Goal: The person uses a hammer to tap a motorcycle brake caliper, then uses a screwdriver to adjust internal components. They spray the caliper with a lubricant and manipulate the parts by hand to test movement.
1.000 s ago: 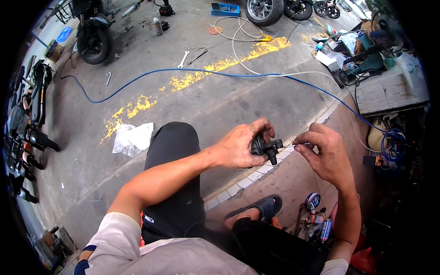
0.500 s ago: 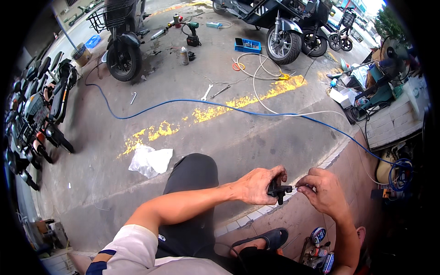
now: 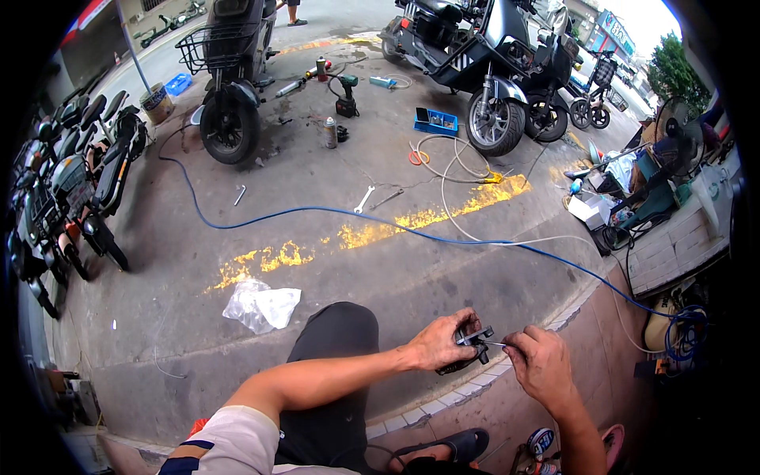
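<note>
My left hand is closed around a black part with short protruding arms; its exact kind I cannot make out. A thin metal rod is pinched between the thumb and fingers of my right hand. The far end of that rod meets the right side of the black part, though whether it is inside or only touching is too small to tell. Both hands are raised in front of my bent knee, over a tiled edge.
A blue hose crosses the ground. Beyond it lie a wrench, a metal rod tool, a cordless drill and a blue tray. Scooters stand behind and left. A plastic bag is near my knee.
The view has tilted up, so the ground appears lower. The black part has turned in my left hand. My right hand still pinches the thin rod against it.
</note>
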Motion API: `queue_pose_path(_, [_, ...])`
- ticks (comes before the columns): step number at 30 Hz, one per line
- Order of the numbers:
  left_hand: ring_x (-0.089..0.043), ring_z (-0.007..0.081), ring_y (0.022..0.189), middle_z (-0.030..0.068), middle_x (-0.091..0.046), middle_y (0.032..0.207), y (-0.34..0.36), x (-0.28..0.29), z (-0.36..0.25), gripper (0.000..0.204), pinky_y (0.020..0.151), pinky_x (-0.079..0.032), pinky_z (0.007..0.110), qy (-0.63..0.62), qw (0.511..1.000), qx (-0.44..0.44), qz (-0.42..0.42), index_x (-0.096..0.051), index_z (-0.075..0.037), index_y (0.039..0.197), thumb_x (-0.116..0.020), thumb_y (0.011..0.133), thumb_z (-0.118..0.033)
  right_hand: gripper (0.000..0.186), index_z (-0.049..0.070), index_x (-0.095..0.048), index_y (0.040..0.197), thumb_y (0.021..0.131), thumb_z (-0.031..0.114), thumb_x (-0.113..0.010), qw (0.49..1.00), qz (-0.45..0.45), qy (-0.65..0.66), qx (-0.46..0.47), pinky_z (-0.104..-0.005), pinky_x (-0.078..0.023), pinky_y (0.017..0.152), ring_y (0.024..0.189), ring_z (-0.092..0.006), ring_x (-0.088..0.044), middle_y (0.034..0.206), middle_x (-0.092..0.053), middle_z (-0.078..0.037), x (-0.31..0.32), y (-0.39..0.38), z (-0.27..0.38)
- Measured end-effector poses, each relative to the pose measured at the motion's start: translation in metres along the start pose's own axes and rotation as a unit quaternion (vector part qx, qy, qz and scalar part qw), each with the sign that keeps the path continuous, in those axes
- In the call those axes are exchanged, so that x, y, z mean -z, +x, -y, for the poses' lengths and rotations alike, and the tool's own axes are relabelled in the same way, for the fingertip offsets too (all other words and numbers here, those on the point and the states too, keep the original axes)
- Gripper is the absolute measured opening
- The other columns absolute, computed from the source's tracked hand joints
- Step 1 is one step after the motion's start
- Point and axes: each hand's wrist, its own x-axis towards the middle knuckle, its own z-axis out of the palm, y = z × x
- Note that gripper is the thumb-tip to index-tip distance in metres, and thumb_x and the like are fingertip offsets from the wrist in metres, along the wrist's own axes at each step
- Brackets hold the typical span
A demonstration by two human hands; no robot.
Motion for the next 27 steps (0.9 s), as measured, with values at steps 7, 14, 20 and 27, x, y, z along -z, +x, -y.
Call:
queue_pose_path(7, [-0.065,0.0361,0.101,0.0206,-0.066,0.106,0.000,0.002,-0.003,0.054,0.090,-0.051,0.043,0.025,1.000,-0.007,-0.014,-0.057,0.001,0.121,-0.074,0.080,-0.029,0.012,0.010,-0.075,0.096,0.084,0.010,-0.078,1.000,-0.006,0.018,-0.010,-0.0463,-0.050,0.070,0.076,-0.0357,-0.063,0.081,-0.062,-0.010,-0.003,0.003,-0.002])
queue_pose_path(14, [-0.065,0.0304,0.101,0.0170,-0.067,0.106,0.001,0.003,-0.005,0.052,0.091,-0.051,0.041,0.025,1.000,0.013,0.003,-0.057,-0.001,0.120,-0.077,0.079,-0.026,0.013,0.009,-0.076,0.096,0.083,0.009,-0.079,0.999,-0.008,0.037,-0.026,-0.0453,-0.049,0.069,0.075,-0.0358,-0.062,0.080,-0.062,-0.011,-0.002,0.001,-0.004])
queue_pose_path(20, [-0.065,0.0283,0.100,0.0161,-0.066,0.105,0.002,0.005,-0.003,0.051,0.091,-0.051,0.040,0.004,1.000,0.010,0.002,-0.058,-0.001,0.119,-0.077,0.079,-0.025,0.013,0.009,-0.076,0.095,0.083,0.009,-0.080,0.999,-0.010,0.032,-0.022,-0.0450,-0.049,0.069,0.075,-0.0358,-0.062,0.081,-0.062,-0.011,0.002,0.004,-0.003])
queue_pose_path(27, [-0.065,0.0317,0.098,0.0173,-0.066,0.103,0.004,0.002,-0.003,0.052,0.090,-0.051,0.041,0.002,1.000,-0.007,-0.009,-0.058,0.000,0.119,-0.077,0.078,-0.027,0.012,0.009,-0.076,0.095,0.083,0.009,-0.080,1.000,-0.010,0.009,-0.018,-0.0446,-0.048,0.070,0.077,-0.0342,-0.062,0.081,-0.062,-0.010,0.013,0.003,-0.009])
